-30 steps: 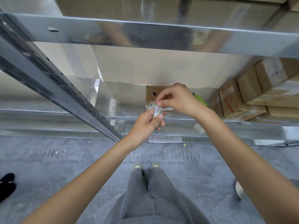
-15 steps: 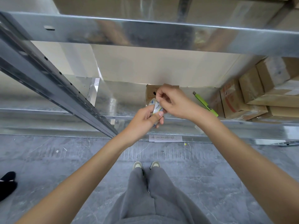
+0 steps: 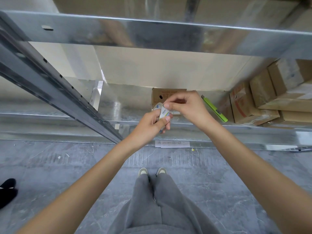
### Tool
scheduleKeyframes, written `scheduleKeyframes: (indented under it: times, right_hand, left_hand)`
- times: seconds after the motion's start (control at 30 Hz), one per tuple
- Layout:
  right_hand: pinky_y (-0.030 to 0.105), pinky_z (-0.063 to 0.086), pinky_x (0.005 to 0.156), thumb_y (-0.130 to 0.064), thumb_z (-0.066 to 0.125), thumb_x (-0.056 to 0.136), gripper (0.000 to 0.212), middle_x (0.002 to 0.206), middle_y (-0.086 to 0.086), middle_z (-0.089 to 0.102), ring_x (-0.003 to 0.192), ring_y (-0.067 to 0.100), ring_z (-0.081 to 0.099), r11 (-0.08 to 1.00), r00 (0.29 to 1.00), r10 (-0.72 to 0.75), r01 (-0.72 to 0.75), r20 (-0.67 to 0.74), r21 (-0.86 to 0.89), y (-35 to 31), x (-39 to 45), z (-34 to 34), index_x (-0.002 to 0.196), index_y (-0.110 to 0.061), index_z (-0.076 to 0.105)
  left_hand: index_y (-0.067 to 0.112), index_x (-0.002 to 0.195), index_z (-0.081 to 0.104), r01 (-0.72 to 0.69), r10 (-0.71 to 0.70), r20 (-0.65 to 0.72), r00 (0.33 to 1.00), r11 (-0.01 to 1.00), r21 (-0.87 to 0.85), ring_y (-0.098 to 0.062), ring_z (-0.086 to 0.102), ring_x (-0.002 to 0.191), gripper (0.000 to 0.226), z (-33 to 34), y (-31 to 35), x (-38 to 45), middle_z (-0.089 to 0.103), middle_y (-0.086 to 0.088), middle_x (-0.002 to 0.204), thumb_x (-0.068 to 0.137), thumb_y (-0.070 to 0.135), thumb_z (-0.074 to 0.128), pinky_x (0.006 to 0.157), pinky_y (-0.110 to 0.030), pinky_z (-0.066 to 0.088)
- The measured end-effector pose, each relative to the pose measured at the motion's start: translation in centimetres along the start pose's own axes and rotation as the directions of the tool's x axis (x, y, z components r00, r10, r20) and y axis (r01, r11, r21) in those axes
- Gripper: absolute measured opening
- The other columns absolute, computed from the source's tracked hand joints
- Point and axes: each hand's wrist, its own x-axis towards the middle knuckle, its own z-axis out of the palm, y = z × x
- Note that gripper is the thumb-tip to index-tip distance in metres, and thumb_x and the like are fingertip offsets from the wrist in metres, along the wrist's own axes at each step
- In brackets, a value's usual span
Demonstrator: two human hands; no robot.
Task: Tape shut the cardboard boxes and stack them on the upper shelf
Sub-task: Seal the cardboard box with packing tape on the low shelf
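Before metal shelving (image 3: pixel 168 125), fingers (image 3: pixel 166 105) pinch tape roll (image 3: pixel 162 112).

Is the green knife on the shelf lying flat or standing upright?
Lying flat: the green knife rests lengthwise on the metal shelf, beside the stacked boxes.

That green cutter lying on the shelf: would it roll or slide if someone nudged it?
The green cutter looks long, slim and flat-sided, so it would probably slide, not roll. The metal shelf is shiny, likely slippery. It looks plastic, so probably light and stiff.
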Motion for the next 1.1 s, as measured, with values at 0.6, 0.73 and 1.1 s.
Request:
scheduleKeyframes:
  times: [0.6,0.73,1.1]
  right_hand:
    - [0.008,0.04,0.063,0.002,0.053,0.094,0.01,0.075,-0.003,0.057,0.061,-0.005,0.054,0.959,0.993,-0.084,0.104,0.088,-0.263,0.4,-0.4,-0.1,0.087,-0.001,0.059]
    - [0.015,0.051,0.073,0.006,0.063,0.088,0.013,0.087,0.01,0.063,0.075,0.012,0.059,0.999,0.986,0.005,0.003,0.165,-0.053,0.0,-0.4,-1.2,0.101,0.009,0.062]
    - [0.026,0.043,0.071,0.009,0.06,0.085,0.013,0.078,0.006,0.059,0.075,0.017,0.052,0.987,0.993,-0.109,0.113,0.04,-0.115,1.0,-0.9,0.3,0.083,-0.004,0.061]
  left_hand:
    - [-0.012,0.113,0.056,0.012,-0.013,-0.015,1.0,0.999,-0.043,-0.014,0.047,0.06,0.026,0.6,0.6,-0.1,0.057,0.0,0.069,0.103,0.009,0.044,0.061,-0.022,0.04]
    - [-0.007,0.114,0.058,0.03,-0.03,-0.013,0.999,0.998,-0.051,-0.013,0.047,0.059,0.024,0.4,0.4,-0.2,0.057,0.001,0.069,0.103,0.01,0.044,0.059,-0.02,0.039]
    - [-0.01,0.117,0.057,0.051,-0.049,0.025,0.998,0.995,-0.087,-0.014,0.047,0.059,0.029,0.5,0.1,-0.4,0.054,-0.004,0.07,0.104,0.011,0.042,0.057,-0.016,0.042]
